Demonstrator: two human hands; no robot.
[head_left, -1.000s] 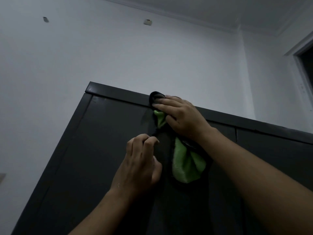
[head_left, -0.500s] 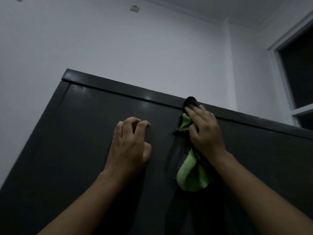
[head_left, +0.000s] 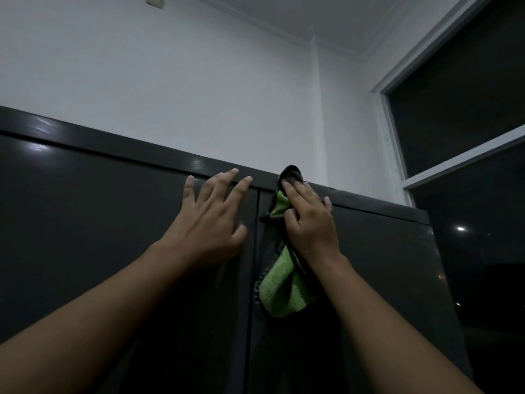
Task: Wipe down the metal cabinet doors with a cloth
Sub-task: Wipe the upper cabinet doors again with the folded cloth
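A tall dark grey metal cabinet fills the lower view, with a left door (head_left: 85, 237) and a right door (head_left: 383, 280) meeting at a seam in the middle. My right hand (head_left: 309, 223) presses a green and black cloth (head_left: 281, 291) flat against the top of the right door, just right of the seam. Part of the cloth pokes above the cabinet's top edge and the rest hangs below my wrist. My left hand (head_left: 210, 220) lies on the left door with its fingers spread, fingertips at the top rail.
A white wall (head_left: 170, 81) rises behind the cabinet. At the right is a dark window with a white frame (head_left: 466, 157), close to the cabinet's right side. A small fitting (head_left: 154, 1) sits high on the wall.
My right hand has slid the cloth to the right along the cabinet's top edge. The left hand has uncurled and now lies flat with spread fingers. The view has shifted right.
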